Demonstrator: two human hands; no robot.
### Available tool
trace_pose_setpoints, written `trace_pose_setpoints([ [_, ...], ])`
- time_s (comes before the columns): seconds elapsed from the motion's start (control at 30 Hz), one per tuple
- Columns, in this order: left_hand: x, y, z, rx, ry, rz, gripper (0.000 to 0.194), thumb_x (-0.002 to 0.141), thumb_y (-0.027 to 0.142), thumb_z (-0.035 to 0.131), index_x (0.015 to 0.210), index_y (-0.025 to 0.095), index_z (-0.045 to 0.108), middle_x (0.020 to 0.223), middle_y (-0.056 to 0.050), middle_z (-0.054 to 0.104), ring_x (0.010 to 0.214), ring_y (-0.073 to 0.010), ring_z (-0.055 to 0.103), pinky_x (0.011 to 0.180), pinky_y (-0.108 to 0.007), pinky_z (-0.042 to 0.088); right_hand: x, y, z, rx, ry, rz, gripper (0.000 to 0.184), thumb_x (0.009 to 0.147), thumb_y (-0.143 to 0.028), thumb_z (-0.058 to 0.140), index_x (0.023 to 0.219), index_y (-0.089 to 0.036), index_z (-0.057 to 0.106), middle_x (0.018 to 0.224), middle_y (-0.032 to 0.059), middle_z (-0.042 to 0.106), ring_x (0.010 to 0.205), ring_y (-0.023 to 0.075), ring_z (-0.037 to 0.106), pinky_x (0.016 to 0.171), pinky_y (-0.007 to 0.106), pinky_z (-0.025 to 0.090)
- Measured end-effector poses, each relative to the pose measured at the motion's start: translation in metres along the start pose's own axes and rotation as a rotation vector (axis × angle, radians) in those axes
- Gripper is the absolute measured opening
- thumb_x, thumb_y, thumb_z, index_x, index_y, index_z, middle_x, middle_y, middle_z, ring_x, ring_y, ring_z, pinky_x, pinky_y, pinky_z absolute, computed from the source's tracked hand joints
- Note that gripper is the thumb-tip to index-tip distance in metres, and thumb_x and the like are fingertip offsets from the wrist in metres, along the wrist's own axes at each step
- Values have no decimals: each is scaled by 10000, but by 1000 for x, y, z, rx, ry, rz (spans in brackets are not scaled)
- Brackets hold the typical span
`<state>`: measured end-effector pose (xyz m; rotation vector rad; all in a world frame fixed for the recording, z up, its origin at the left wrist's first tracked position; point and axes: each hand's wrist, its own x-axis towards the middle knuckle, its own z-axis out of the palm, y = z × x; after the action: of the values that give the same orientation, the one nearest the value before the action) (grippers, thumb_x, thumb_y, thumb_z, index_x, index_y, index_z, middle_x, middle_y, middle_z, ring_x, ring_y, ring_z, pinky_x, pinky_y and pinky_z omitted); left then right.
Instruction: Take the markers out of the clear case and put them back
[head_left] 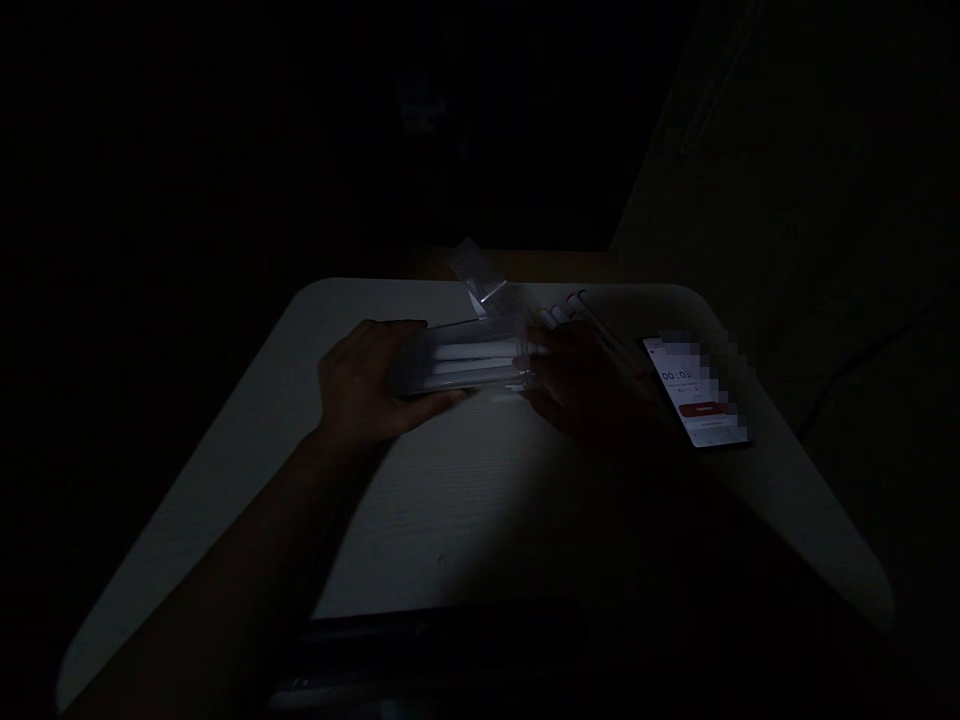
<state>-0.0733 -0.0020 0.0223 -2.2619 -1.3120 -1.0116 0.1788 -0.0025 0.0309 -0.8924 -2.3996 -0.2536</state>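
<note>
The scene is very dark. My left hand point(367, 385) grips the left end of a clear plastic case point(465, 362) with pale sticks inside, held just above the white table point(465, 500). At the case's right end sits my right hand point(585, 385), fingers curled against it. A clear flap or lid point(480, 275) sticks up behind the case. Several thin pens or sticks with dark tips point(566, 308) lie just beyond my right hand.
A phone point(697, 392) with a lit screen showing a timer lies on the table to the right of my right hand. A dark object point(435, 640) sits along the table's near edge. Everything around the table is in darkness.
</note>
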Motion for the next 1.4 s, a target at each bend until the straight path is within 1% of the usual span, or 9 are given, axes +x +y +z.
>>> trace_pose_setpoints([
  [0.13,-1,-1,1,-5,23,10,664,599,613,654,1100,198,516,1022,-64,635,894,-241,595,771,-374,487,-2,10,-5,59,25,22,274,811,-382,541,979,-185,630,1191,61,557,1085,227,461,968,401,360],
  [0.3,-1,-2,1,-14,15,-18,687,592,612,661,1105,176,523,1022,-80,629,906,-254,588,787,-388,470,-3,16,-15,94,8,83,180,814,-283,549,933,-184,639,1087,62,593,1055,204,508,927,361,407],
  [0.43,-2,-2,1,-55,-18,-85,670,596,611,653,1119,220,504,1064,-56,614,955,-272,579,829,-404,456,-5,20,-17,131,20,175,207,792,-269,573,974,-176,610,1091,64,585,1064,195,505,930,355,413],
  [0.6,-4,-2,1,-24,-49,-161,695,589,648,628,1139,246,490,1089,-34,600,1000,-272,567,867,-412,449,-7,22,-18,170,68,150,191,793,-273,542,951,-182,596,1062,62,588,1056,192,509,927,363,407],
  [0.8,-3,-2,0,-42,-15,-133,676,598,607,652,1126,211,510,1063,-55,611,973,-259,576,841,-396,463,-9,23,-22,168,165,175,199,778,-133,462,905,-168,612,1057,66,587,1045,177,515,909,335,424],
  [0.9,-3,-1,1,-19,21,-115,685,586,598,671,1121,198,517,1042,-64,622,949,-255,585,819,-384,472,-9,23,-21,144,194,170,187,789,-138,463,877,-164,625,1047,65,595,1032,176,524,897,325,432],
  [1.0,-3,-1,1,-12,29,-117,685,572,597,680,1121,221,516,1047,-51,624,956,-253,586,830,-373,471,-9,25,-19,132,211,175,174,816,-172,454,867,-183,621,1021,51,606,1015,169,534,888,324,432],
  [1.2,-4,-3,2,-23,48,-147,681,577,601,676,1112,206,525,1064,-59,622,973,-243,580,859,-362,464,-8,30,-21,115,305,223,192,839,-216,421,928,-174,586,949,74,611,957,173,552,859,322,437],
  [1.4,-6,-4,4,-36,66,-283,677,596,617,650,1113,197,530,1081,-71,613,976,-246,580,844,-367,470,-16,43,-32,-26,243,370,304,863,-226,354,1057,-171,582,1041,103,561,1027,194,520,894,348,420],
])
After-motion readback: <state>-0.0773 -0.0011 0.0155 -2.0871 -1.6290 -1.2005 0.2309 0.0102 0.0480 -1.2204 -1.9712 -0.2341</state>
